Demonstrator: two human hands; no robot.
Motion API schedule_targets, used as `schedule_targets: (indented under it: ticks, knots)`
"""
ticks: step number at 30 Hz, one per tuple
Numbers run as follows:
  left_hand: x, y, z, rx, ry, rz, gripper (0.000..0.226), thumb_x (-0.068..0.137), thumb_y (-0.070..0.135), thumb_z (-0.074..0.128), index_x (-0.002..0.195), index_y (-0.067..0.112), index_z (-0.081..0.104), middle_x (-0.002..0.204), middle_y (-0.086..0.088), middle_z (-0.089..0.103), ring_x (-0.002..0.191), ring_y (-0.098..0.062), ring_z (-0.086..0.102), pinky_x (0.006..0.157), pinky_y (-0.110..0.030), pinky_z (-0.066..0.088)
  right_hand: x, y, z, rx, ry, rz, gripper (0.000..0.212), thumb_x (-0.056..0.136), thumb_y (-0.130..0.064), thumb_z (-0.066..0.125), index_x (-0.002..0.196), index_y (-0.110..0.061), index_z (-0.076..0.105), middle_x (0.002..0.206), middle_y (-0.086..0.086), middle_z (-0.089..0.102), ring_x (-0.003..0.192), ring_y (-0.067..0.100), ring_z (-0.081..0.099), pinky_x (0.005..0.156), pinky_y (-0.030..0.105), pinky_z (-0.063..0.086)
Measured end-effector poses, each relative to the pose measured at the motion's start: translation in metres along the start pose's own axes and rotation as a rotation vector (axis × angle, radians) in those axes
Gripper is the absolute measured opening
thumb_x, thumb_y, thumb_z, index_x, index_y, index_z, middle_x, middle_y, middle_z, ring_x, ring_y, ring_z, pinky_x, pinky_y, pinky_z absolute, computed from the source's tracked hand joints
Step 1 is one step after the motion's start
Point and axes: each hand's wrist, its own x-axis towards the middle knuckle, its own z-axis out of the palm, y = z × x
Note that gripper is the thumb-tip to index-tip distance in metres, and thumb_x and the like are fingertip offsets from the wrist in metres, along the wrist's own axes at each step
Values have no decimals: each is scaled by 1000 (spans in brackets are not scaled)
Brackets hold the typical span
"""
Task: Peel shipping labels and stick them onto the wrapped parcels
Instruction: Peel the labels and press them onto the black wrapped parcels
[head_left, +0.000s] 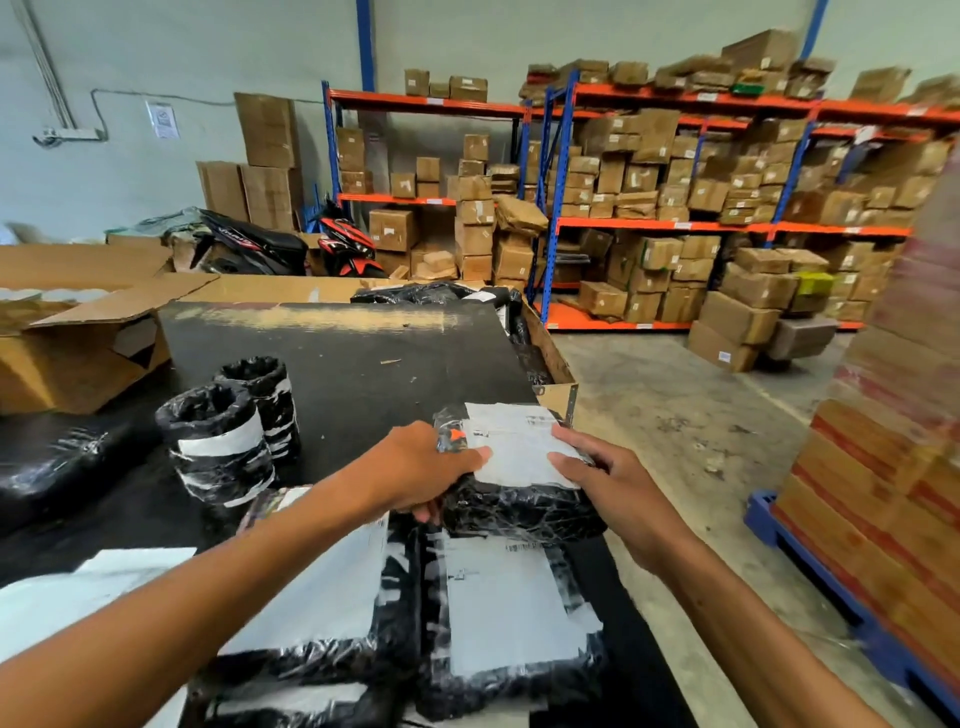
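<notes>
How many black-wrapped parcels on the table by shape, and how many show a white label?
Flat parcels: 3, all labelled: one under both hands, the left hand and right hand pressing its label; two nearer.
Roll parcels: 2, upright, both with white patches.
Total: 5; more black wrap at the edges is unclear.

White label (519, 444) flat atop black wrapped parcel (524, 506)
</notes>
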Motion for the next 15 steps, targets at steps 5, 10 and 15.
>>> schedule_targets:
  ticks: [5, 10, 15]
  knots:
    - [-41, -16, 12, 195, -9, 85, 55, 88, 55, 53, 53, 13, 48, 52, -8, 60, 63, -21, 67, 74, -32, 56, -57, -1, 12, -93, 7, 21, 41, 92, -33, 59, 133, -35, 54, 148, -13, 41, 135, 5, 34, 107, 27, 26]
    - [-67, -20, 28, 455, 61, 290, 50, 93, 38, 52, 54, 13, 34, 60, -11, 46, 70, -32, 53, 64, -35, 41, -88, 5, 24, -209, -17, 23, 41, 94, -24, 57, 135, -27, 53, 147, -7, 43, 128, 1, 35, 103, 21, 27]
    - [-83, -41, 25, 335, 39, 320, 46, 91, 32, 55, 54, 7, 42, 53, -9, 46, 59, -31, 48, 57, -33, 38, -99, 2, 25, -315, -40, 50, 43, 95, -23, 56, 137, -22, 51, 146, -5, 43, 136, 12, 37, 105, 23, 28]
